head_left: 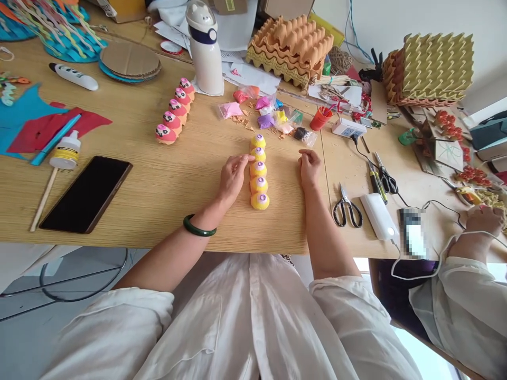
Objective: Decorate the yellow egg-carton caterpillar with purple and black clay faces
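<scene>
A row of several yellow egg-carton cups (259, 170) with purple-and-white eyes runs down the wooden table (158, 179) in front of me. My left hand (232, 173), with a green bangle on the wrist, rests beside the row and its fingertips touch the second cup. My right hand (309, 166) lies on the table to the right of the row, fingers loosely curled, holding nothing. A similar row of pink cups (174, 112) stands further left.
Small bags of coloured clay (263, 112) lie beyond the yellow row. A black phone (86, 193), a glue bottle (65, 153), a white flask (205, 47), scissors (347, 207), stacked egg trays (291, 45) and a power bank (378, 215) surround me. Another person's hand (483, 221) works at right.
</scene>
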`<state>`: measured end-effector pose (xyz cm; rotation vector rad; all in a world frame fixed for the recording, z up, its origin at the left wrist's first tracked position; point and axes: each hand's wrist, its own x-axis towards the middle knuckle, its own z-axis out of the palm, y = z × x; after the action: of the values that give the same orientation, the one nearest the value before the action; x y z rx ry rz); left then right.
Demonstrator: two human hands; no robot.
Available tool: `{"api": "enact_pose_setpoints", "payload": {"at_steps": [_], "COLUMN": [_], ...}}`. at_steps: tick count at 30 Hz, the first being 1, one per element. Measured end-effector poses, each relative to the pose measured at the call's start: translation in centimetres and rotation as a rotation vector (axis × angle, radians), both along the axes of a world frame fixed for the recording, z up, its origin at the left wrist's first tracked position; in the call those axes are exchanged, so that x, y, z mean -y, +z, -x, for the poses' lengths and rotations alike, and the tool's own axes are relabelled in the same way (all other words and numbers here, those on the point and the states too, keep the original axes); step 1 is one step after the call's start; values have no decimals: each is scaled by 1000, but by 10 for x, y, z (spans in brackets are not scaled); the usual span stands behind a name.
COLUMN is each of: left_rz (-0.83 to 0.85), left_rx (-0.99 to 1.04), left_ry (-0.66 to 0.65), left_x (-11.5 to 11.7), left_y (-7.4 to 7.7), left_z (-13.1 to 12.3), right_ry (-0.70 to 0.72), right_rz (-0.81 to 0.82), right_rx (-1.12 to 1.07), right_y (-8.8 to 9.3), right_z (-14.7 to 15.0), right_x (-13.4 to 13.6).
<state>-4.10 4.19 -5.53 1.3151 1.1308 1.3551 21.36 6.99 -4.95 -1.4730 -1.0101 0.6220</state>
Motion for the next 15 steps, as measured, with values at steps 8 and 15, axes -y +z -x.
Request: {"api": "enact_pose_setpoints", "payload": {"at_steps": [8, 15], "left_rz": [29, 21], "left_rx": [61, -22], "left_ry": [-37, -69], "left_x": [-1, -1], "left_y": [-2, -2], "left_z": [-3, -3], "right_ry": [7, -11], "right_rz": [4, 17], "right_rx": [-23, -46], "right_y": [-2, -3], "right_z": [-1, -2], "right_x": [-2, -5]}}
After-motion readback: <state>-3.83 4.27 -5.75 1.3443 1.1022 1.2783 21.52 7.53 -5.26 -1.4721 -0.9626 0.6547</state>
